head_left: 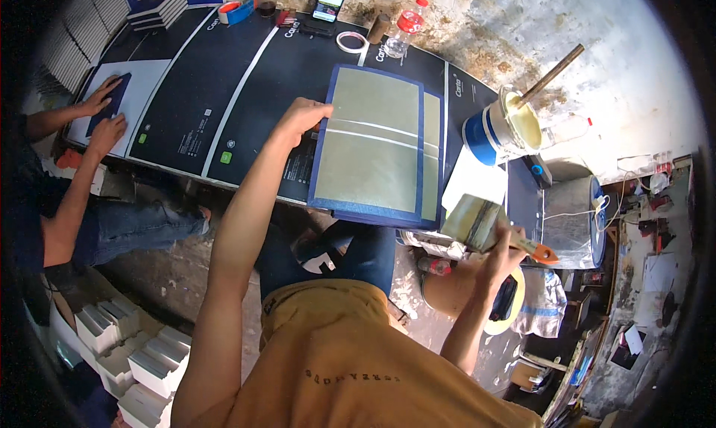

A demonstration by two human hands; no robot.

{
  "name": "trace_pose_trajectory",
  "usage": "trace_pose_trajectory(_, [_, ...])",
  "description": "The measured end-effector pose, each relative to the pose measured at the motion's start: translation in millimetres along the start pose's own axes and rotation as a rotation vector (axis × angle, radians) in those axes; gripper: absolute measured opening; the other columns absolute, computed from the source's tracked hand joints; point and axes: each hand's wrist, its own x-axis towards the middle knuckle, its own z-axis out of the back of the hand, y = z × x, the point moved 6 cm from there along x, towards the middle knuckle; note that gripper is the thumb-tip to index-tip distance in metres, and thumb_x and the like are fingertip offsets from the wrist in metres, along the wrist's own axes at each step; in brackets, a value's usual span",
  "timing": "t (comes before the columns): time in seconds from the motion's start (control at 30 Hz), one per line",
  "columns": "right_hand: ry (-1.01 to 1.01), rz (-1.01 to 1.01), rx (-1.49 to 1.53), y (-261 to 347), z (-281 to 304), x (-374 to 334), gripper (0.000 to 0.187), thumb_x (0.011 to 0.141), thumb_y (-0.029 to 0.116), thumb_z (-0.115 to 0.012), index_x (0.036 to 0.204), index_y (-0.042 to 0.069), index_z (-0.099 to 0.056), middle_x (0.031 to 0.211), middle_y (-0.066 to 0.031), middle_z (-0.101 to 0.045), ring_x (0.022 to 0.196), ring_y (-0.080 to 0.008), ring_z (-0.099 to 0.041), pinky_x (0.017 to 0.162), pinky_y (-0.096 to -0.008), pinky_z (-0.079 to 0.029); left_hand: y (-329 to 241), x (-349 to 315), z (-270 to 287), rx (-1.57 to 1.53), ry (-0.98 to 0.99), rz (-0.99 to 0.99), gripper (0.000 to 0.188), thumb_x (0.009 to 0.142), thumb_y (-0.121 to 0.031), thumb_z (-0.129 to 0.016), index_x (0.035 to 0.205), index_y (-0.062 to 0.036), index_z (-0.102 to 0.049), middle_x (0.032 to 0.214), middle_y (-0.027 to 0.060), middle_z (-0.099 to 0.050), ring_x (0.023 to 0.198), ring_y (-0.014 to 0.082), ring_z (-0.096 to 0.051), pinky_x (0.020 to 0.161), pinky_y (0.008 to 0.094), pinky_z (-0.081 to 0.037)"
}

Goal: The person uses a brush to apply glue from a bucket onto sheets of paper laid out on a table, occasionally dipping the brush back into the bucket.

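Observation:
My left hand (304, 119) pinches the left edge of a book cover (373, 171), its two greyish-green boards bordered in dark blue with white lines between them. This cover overlaps another like it (431, 122), whose right strip shows underneath. Off the right side of the covers, my right hand (506, 258) is closed around the handle of a wide flat paintbrush (473, 223) with an orange handle end. Its broad bristles point left, over a white sheet (477, 180).
A blue-and-white bucket (483, 135) of cream-coloured paste, with a stick in it, stands at the back right. Behind the covers are a tape roll (352, 42), a plastic bottle (409, 27) and a phone (330, 1). At left, another person's hands (104, 111) press a dark cover.

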Motion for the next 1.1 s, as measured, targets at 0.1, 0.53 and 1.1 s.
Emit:
trace_pose_trajectory(0.1, [0.089,-0.012,-0.023,17.5,-54.7,-2.5,0.019,0.087,0.015,-0.07,0.088,-0.001,-0.06,0.083,-0.0038,-0.06,0.073,-0.0108,-0.053,0.068,-0.025,-0.044,1.5,-4.8,5.2,-0.033,-0.024,0.004,0.021,0.071,-0.02,-0.07,0.078,-0.0008,-0.072,0.071,0.0035,-0.063,0.062,0.0142,-0.051,0.059,0.0309,-0.042])
trace_pose_trajectory(0.53, [0.179,-0.063,-0.198,-44.4,20.1,-12.4,0.016,0.09,0.014,-0.066,0.093,-0.001,-0.062,0.087,-0.0049,-0.063,0.078,-0.0112,-0.056,0.073,-0.0255,-0.046,15.7,22.4,12.3,0.098,-0.04,-0.068,0.014,0.075,-0.024,-0.069,0.07,-0.0107,-0.07,0.069,-0.0023,-0.061,0.064,0.01,-0.049,0.059,0.029,-0.037])
trace_pose_trajectory(1.1, [-0.282,-0.12,-0.23,-77.2,176.2,-4.7,0.027,0.09,0.018,-0.068,0.107,-0.002,-0.061,0.105,-0.0106,-0.065,0.092,-0.0173,-0.063,0.081,-0.0313,-0.053,57.0,24.1,271.7,0.994,-1.033,0.054,0.041,0.081,-0.03,-0.07,0.116,-0.0094,-0.069,0.104,0.0155,-0.072,0.106,0.0378,-0.066,0.096,0.0435,-0.051])
